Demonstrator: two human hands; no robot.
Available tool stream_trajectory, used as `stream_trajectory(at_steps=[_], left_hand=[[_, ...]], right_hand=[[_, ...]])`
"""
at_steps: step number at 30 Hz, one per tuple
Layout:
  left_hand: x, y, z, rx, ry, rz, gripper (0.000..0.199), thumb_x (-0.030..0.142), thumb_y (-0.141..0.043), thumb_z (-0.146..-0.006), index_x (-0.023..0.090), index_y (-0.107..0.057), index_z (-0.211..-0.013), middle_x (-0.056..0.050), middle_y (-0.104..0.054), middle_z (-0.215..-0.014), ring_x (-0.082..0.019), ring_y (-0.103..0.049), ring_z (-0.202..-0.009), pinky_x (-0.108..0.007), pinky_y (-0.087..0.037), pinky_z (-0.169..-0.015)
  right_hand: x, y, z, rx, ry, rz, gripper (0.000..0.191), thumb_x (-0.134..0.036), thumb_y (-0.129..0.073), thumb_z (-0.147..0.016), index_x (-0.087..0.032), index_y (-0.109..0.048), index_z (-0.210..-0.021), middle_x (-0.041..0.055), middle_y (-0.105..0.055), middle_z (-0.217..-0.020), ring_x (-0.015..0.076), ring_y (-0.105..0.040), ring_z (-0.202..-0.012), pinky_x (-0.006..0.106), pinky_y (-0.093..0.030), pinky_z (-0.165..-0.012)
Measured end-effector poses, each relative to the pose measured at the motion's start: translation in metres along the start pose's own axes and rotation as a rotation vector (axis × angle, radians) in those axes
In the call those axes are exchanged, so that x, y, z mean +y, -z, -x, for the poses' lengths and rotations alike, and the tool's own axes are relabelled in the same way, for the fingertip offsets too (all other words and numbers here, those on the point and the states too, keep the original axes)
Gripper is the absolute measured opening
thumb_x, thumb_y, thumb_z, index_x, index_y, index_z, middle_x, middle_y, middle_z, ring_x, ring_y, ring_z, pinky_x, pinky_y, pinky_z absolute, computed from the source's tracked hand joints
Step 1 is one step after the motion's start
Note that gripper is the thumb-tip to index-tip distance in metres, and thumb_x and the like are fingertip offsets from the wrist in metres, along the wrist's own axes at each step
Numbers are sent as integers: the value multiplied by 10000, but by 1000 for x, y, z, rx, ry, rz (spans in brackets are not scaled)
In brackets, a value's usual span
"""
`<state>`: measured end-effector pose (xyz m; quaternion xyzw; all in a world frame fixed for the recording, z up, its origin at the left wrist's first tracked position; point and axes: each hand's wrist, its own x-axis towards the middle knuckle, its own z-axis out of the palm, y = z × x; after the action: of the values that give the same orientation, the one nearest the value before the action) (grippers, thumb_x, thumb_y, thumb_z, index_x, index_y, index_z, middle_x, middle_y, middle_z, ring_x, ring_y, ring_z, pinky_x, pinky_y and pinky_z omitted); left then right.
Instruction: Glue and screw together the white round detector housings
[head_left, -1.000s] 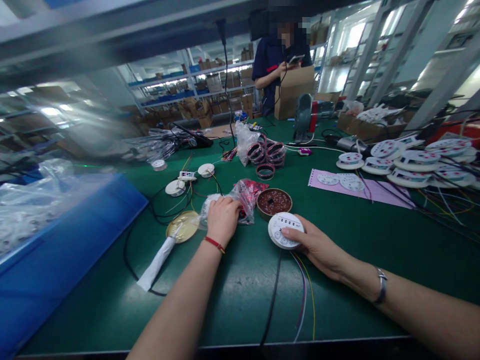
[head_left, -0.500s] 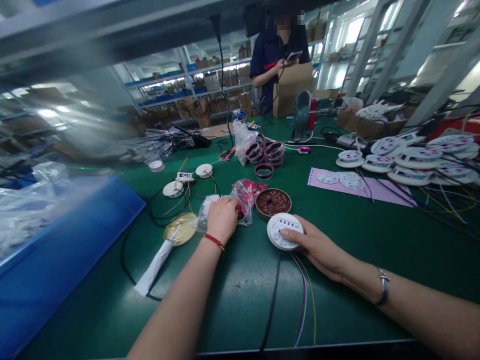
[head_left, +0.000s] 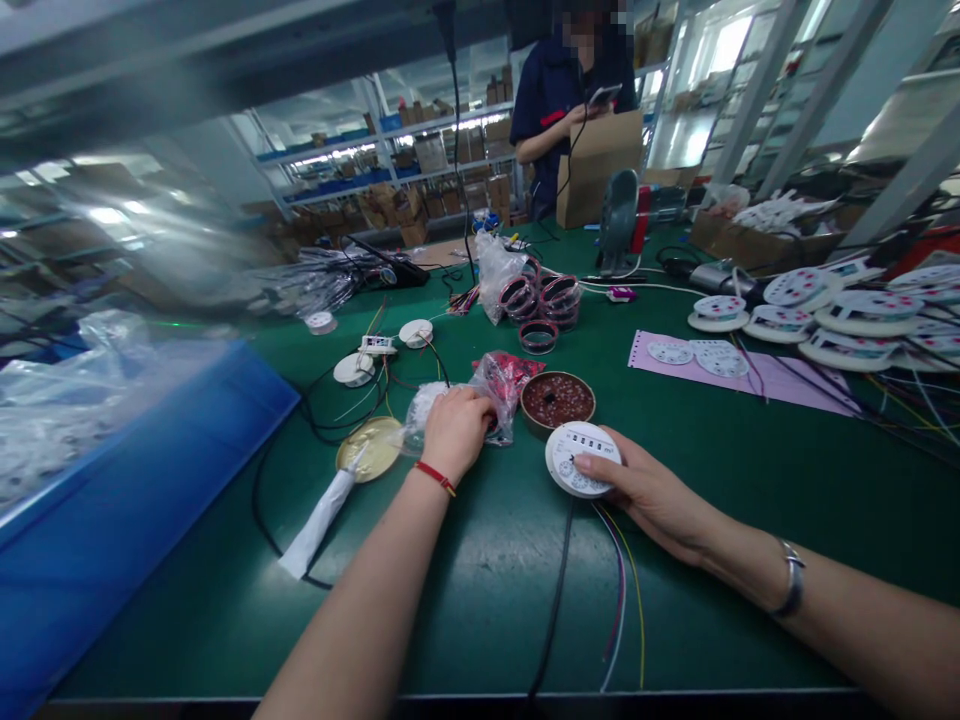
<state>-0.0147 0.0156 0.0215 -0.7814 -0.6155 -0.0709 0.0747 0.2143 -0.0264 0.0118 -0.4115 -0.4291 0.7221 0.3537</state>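
My right hand (head_left: 656,490) grips a round white meter dial (head_left: 579,440), thumb on its printed face, with a black cable and several thin coloured wires hanging from below it. My left hand (head_left: 456,432) is at a clear plastic bag (head_left: 501,388) of small red parts, fingers curled down at the bag; their tips are hidden. Beside that hand lies another clear bag (head_left: 424,402) with small white parts. A round tin (head_left: 559,402) of brown-red bits stands just behind the dial. Left of my left hand, a white-wrapped tube (head_left: 321,525) rests with its nozzle on a shallow yellowish lid (head_left: 379,452).
A blue bin (head_left: 172,510) with plastic bags stands at the left. Clear rings (head_left: 540,300) are piled mid-table. Wired dials (head_left: 855,315) stack at the right beside a pink sheet (head_left: 739,372) with dial faces. Across the table, a person (head_left: 574,110) holds a phone behind a cardboard box.
The view has shifted slightly, so the table things appear a little further right. Both hands keep nearly the same places; the dial stays in my right hand.
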Motion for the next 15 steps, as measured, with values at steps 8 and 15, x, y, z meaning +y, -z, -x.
stream_trajectory(at_steps=[8,15], left_hand=[[1,-2,0,26,19,-20,188,216,-469,-882,172,-651,-871,-90,-641,-914,-260,-561,-919,-361,-397,-754],[3,11,14,144,159,299,138,171,-448,-880,156,-584,-900,-50,-635,-809,-186,-574,-757,-295,-410,-691]], right_hand=[[-1,-1,1,-2,0,-8,471,-377,-734,-713,-185,-533,-1094,45,-631,-1065,182,-566,-968,310,-426,-878],[0,0,-1,13,11,-34,456,-362,-730,-714,-186,-533,-1085,40,-631,-1033,174,-570,-938,302,-433,-849]])
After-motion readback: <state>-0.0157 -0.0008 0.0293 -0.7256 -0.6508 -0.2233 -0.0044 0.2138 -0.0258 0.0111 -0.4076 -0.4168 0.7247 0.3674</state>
